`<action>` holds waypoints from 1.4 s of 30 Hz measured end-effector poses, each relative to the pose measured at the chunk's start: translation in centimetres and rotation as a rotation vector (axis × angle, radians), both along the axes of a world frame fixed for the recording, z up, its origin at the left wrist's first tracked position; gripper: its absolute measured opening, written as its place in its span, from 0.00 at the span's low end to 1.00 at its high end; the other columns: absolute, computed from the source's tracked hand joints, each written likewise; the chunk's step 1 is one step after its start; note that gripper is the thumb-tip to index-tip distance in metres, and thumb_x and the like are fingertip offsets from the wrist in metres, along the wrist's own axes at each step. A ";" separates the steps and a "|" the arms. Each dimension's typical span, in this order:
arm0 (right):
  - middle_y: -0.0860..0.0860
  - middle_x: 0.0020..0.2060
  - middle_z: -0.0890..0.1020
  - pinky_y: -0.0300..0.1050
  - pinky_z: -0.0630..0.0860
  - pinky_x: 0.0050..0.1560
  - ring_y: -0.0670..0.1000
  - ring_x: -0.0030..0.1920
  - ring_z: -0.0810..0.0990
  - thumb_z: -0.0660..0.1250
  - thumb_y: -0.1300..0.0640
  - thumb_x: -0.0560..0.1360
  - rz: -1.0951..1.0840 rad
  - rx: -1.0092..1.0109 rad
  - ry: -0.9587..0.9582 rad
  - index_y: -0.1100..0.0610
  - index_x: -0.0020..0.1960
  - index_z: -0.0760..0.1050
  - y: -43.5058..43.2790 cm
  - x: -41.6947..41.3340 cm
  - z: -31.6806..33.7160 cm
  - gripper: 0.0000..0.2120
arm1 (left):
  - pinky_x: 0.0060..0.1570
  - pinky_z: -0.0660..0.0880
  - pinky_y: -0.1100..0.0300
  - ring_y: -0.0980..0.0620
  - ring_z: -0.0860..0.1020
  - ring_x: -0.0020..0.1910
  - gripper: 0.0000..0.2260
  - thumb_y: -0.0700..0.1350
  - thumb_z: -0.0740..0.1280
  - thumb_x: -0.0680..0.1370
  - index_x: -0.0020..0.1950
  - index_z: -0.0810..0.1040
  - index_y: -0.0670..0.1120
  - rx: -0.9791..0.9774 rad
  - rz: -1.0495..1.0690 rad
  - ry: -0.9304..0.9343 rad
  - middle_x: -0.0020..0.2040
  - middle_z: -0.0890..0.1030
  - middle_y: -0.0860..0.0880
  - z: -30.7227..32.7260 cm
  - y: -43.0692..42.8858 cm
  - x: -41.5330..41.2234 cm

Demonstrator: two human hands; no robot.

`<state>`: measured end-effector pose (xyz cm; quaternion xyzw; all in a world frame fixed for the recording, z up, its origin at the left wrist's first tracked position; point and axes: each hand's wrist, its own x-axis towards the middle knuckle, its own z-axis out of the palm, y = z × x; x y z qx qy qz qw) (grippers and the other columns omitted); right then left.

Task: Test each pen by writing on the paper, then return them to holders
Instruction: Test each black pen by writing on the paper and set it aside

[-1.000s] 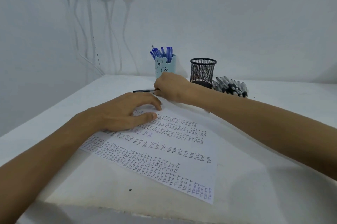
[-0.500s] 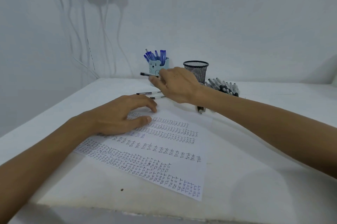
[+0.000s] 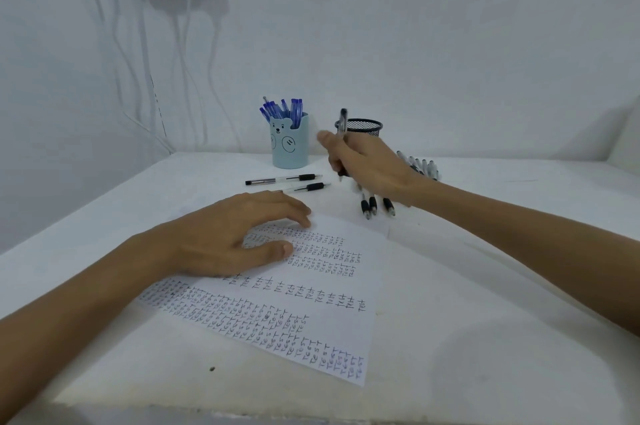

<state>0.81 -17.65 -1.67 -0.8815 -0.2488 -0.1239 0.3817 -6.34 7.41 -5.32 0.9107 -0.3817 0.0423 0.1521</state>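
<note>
A sheet of paper (image 3: 311, 307) covered in rows of handwriting lies on the white table (image 3: 485, 286). My left hand (image 3: 228, 237) rests flat on its upper left part. My right hand (image 3: 367, 165) grips a black pen (image 3: 343, 127) nearly upright, tip down, above the table in front of the black mesh holder (image 3: 360, 127). Two black pens (image 3: 284, 179) lie side by side behind the paper. Three more black pens (image 3: 374, 206) show below my right wrist. A blue bear holder (image 3: 289, 144) holds several blue pens.
A pile of black pens (image 3: 420, 166) lies right of the mesh holder, partly hidden by my right hand. White cables (image 3: 187, 61) hang from a wall socket at the upper left. The table's near edge runs along the bottom of the view.
My right hand lifted one black pen off the table behind the paper and turned it from level to nearly upright, moving right. My left hand stayed on the paper.
</note>
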 end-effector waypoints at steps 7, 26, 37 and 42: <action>0.55 0.32 0.82 0.41 0.74 0.28 0.51 0.27 0.78 0.53 0.39 0.84 0.003 0.255 0.132 0.62 0.48 0.83 -1.9 -1.5 -1.9 0.30 | 0.78 0.63 0.49 0.64 0.61 0.79 0.22 0.67 0.63 0.80 0.74 0.69 0.69 0.039 -0.074 0.047 0.77 0.64 0.70 0.2 -1.0 -0.8; 0.59 0.32 0.82 0.39 0.69 0.25 0.51 0.26 0.75 0.68 0.65 0.78 0.170 0.303 0.383 0.66 0.43 0.77 -3.0 -5.1 -4.0 0.06 | 0.74 0.62 0.62 0.65 0.65 0.76 0.21 0.64 0.68 0.79 0.72 0.73 0.67 0.020 -0.081 0.041 0.75 0.67 0.69 0.3 -1.4 -0.9; 0.61 0.27 0.78 0.41 0.63 0.26 0.51 0.23 0.66 0.68 0.66 0.76 0.148 0.252 0.408 0.66 0.37 0.74 -2.5 -5.0 -3.6 0.09 | 0.76 0.65 0.54 0.64 0.65 0.76 0.21 0.64 0.68 0.80 0.72 0.73 0.66 0.026 -0.092 0.045 0.75 0.68 0.68 0.4 -1.4 -0.9; 0.60 0.26 0.78 0.37 0.66 0.25 0.48 0.22 0.68 0.68 0.68 0.75 0.162 0.259 0.338 0.73 0.40 0.73 -2.6 -5.1 -4.1 0.09 | 0.75 0.65 0.57 0.64 0.66 0.76 0.21 0.64 0.67 0.79 0.72 0.73 0.66 0.028 -0.095 0.034 0.75 0.68 0.68 0.4 -1.5 -0.8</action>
